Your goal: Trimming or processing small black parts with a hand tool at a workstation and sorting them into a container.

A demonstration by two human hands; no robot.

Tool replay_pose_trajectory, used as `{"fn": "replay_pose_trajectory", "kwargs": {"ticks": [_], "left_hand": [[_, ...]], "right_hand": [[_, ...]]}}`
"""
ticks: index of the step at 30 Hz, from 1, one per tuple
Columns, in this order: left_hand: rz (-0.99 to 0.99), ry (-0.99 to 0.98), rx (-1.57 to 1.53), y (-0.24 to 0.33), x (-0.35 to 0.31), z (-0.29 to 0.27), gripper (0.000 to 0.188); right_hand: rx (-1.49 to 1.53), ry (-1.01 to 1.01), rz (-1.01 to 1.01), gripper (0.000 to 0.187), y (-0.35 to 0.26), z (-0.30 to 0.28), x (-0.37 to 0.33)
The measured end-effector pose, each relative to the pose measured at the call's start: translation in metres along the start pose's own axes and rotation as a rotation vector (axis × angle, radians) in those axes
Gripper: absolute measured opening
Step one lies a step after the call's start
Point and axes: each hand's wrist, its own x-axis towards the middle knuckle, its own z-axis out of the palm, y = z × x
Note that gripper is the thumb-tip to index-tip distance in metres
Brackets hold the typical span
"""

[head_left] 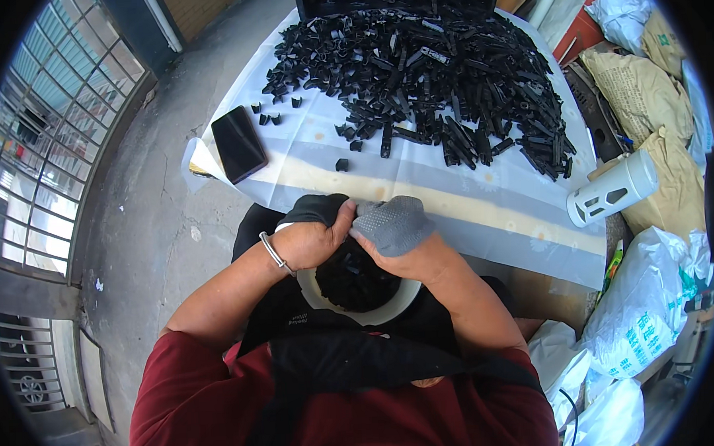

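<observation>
My left hand (314, 234), with black glove cloth over its fingers, and my right hand (397, 228), with grey dotted glove cloth over its fingers, meet in front of me at the table's near edge. Both are closed, thumbs close together; whatever they grip is hidden by the fingers. Just below them, a white bowl (414, 294) rests in my lap, holding black plastic pieces (356, 283). Beyond my hands, a big heap of small black plastic parts (414, 77) spreads over the table, some long, some short and curved.
A pale cloth (315, 165) covers the table. At its left lies a dark phone (239, 144), near a few loose black pieces (269, 118). A white slotted cylinder (612, 188) lies at the right edge. Behind the heap stands a black crate (308, 3); sacks (636, 314) crowd the right.
</observation>
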Motion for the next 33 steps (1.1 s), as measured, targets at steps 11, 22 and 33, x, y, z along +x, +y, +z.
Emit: {"fn": "replay_pose_trajectory", "kwargs": {"ticks": [11, 22, 33], "left_hand": [[0.082, 0.21, 0.595, -0.032, 0.058, -0.001, 0.016], [-0.141, 0.199, 0.274, -0.018, 0.038, -0.008, 0.02], [-0.372, -0.015, -0.505, -0.001, 0.012, 0.01, 0.027]], "right_hand": [[-0.432, -0.025, 0.162, 0.012, 0.078, 0.017, 0.038], [-0.137, -0.099, 0.272, 0.014, 0.046, 0.001, 0.021], [-0.059, -0.029, 0.07, 0.019, 0.009, -0.002, 0.009]]}}
